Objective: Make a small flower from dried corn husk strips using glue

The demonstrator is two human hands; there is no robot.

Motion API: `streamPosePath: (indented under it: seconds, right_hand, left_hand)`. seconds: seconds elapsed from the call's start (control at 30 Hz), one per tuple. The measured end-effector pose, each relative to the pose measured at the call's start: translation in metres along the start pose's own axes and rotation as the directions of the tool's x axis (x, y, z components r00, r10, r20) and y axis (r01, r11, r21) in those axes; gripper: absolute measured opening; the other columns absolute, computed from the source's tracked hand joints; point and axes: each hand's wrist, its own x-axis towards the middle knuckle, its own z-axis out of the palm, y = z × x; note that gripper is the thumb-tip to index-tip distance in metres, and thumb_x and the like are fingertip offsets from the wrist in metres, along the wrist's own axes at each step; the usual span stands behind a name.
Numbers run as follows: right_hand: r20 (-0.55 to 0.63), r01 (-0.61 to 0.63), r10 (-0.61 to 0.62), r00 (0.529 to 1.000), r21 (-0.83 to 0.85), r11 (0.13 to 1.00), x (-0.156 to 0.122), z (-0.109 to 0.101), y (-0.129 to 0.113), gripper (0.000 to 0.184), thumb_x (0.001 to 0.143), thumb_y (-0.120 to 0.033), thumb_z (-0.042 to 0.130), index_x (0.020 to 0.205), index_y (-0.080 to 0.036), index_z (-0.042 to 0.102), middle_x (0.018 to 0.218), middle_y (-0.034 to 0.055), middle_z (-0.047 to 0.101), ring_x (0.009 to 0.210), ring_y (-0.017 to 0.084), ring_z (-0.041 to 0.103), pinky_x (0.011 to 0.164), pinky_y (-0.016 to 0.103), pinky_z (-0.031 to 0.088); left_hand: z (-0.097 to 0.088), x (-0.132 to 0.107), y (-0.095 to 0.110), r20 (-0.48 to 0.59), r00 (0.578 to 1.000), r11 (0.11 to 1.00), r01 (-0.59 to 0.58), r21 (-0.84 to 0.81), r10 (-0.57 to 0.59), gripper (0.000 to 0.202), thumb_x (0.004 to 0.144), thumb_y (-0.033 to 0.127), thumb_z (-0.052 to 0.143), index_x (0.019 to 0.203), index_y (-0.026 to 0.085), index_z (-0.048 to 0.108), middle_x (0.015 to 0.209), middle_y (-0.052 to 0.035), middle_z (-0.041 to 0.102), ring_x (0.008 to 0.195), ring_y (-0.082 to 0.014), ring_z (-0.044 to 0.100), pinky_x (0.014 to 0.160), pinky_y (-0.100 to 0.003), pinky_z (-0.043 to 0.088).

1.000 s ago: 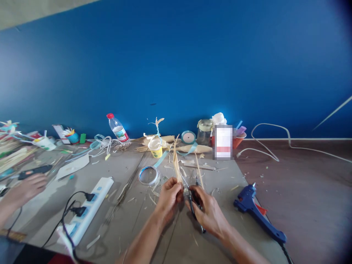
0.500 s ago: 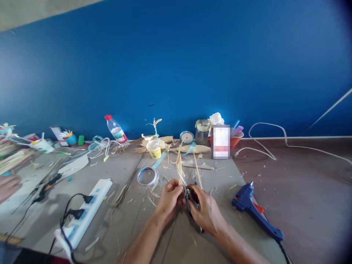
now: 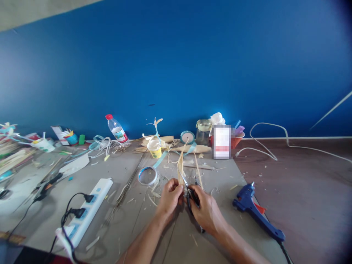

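My left hand (image 3: pixel 170 198) pinches the lower end of a pale dry husk strip (image 3: pixel 180 167) that stands upright above it. My right hand (image 3: pixel 206 212) is closed round the handles of dark scissors (image 3: pixel 189 196), whose blades reach up to the strip just beside my left fingers. Both hands hover over a grey work mat (image 3: pixel 143 220) strewn with husk scraps. A second thin husk strip (image 3: pixel 198 171) lies just behind my right hand.
A blue glue gun (image 3: pixel 255 211) lies right of my hands, a white power strip (image 3: pixel 88 209) with black plugs to the left. A tape ring (image 3: pixel 147 176), yellow cup (image 3: pixel 154 146), water bottle (image 3: pixel 117 129), glass jar (image 3: pixel 203 131) and white cable (image 3: pixel 264 139) sit along the blue wall.
Another person's hand at the far left has withdrawn out of view. The husk strip now leans slightly right, and the scissors sit closer to it.
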Motion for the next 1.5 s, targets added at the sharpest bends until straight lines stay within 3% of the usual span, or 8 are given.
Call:
streamPosePath:
  seconds: [0.43, 0.77, 0.97, 1.2, 1.3, 1.4, 1.5]
  right_hand:
    - [-0.009, -0.023, 0.023, 1.000, 0.020, 1.000, 0.001, 0.000, -0.001, 0.029, 0.073, -0.015, 0.044, 0.100, -0.020, 0.054, 0.081, 0.0026, 0.067, 0.073, 0.018, 0.063, 0.062, 0.023, 0.043]
    - [0.010, -0.057, 0.057, 0.998, 0.062, 0.996, 0.001, -0.001, 0.000, 0.025, 0.076, -0.021, 0.047, 0.100, -0.019, 0.053, 0.073, 0.0010, 0.065, 0.066, 0.015, 0.060, 0.055, 0.020, 0.041]
    - [0.040, -0.071, 0.066, 0.997, 0.138, 0.988, 0.001, 0.000, 0.005, 0.025, 0.078, -0.026, 0.048, 0.100, -0.017, 0.054, 0.067, -0.0007, 0.060, 0.059, 0.013, 0.055, 0.055, 0.021, 0.041]
    - [0.050, -0.054, 0.046, 0.998, 0.172, 0.984, 0.002, -0.002, 0.004, 0.023, 0.078, -0.028, 0.050, 0.097, -0.017, 0.056, 0.062, -0.0021, 0.055, 0.056, 0.013, 0.051, 0.052, 0.021, 0.040]
    - [0.069, -0.059, 0.048, 0.996, 0.180, 0.982, 0.002, -0.001, 0.004, 0.024, 0.077, -0.028, 0.050, 0.098, -0.016, 0.055, 0.062, -0.0020, 0.057, 0.056, 0.013, 0.052, 0.052, 0.021, 0.040]
    - [0.085, -0.064, 0.049, 0.995, 0.190, 0.980, 0.002, -0.001, 0.004, 0.024, 0.077, -0.027, 0.050, 0.098, -0.016, 0.056, 0.063, -0.0017, 0.058, 0.057, 0.012, 0.053, 0.052, 0.021, 0.040]
    - [0.094, -0.066, 0.048, 0.994, 0.200, 0.978, 0.001, -0.002, 0.003, 0.023, 0.077, -0.026, 0.049, 0.097, -0.016, 0.057, 0.063, -0.0019, 0.059, 0.057, 0.012, 0.054, 0.052, 0.020, 0.041]
  left_hand:
    - [-0.002, 0.001, 0.002, -0.027, 0.999, 0.995, -0.028, 0.096, 0.030, 0.015, 0.074, 0.029, 0.053, 0.067, 0.017, 0.047, 0.045, 0.0086, 0.039, 0.038, -0.0050, 0.036, 0.039, -0.017, 0.026]
    - [-0.007, 0.002, 0.005, -0.032, 0.999, 0.997, -0.023, 0.067, 0.026, 0.017, 0.072, 0.031, 0.055, 0.067, 0.017, 0.048, 0.045, 0.0092, 0.037, 0.037, -0.0043, 0.031, 0.038, -0.017, 0.023]
    - [-0.010, 0.004, 0.013, -0.063, 0.997, 0.998, -0.045, 0.039, 0.047, 0.014, 0.070, 0.029, 0.056, 0.067, 0.016, 0.052, 0.048, 0.0089, 0.037, 0.037, -0.0030, 0.030, 0.039, -0.017, 0.020]
    - [-0.017, 0.005, 0.018, -0.129, 0.987, 0.990, -0.075, 0.117, 0.090, 0.014, 0.068, 0.029, 0.056, 0.066, 0.015, 0.057, 0.046, 0.0076, 0.039, 0.039, -0.0043, 0.032, 0.041, -0.018, 0.022]
    - [-0.019, 0.005, 0.018, -0.142, 0.983, 0.984, -0.093, 0.152, 0.115, 0.015, 0.070, 0.030, 0.054, 0.066, 0.016, 0.056, 0.046, 0.0063, 0.044, 0.039, -0.0052, 0.036, 0.042, -0.018, 0.026]
    - [-0.018, 0.006, 0.018, -0.133, 0.986, 0.990, -0.091, 0.112, 0.106, 0.015, 0.070, 0.031, 0.054, 0.069, 0.016, 0.054, 0.059, 0.0020, 0.058, 0.039, -0.0050, 0.040, 0.041, -0.019, 0.028]
    - [-0.019, 0.007, 0.017, -0.143, 0.984, 0.993, -0.100, 0.070, 0.109, 0.017, 0.071, 0.032, 0.055, 0.071, 0.015, 0.054, 0.062, 0.0009, 0.059, 0.039, -0.0041, 0.040, 0.041, -0.018, 0.028]
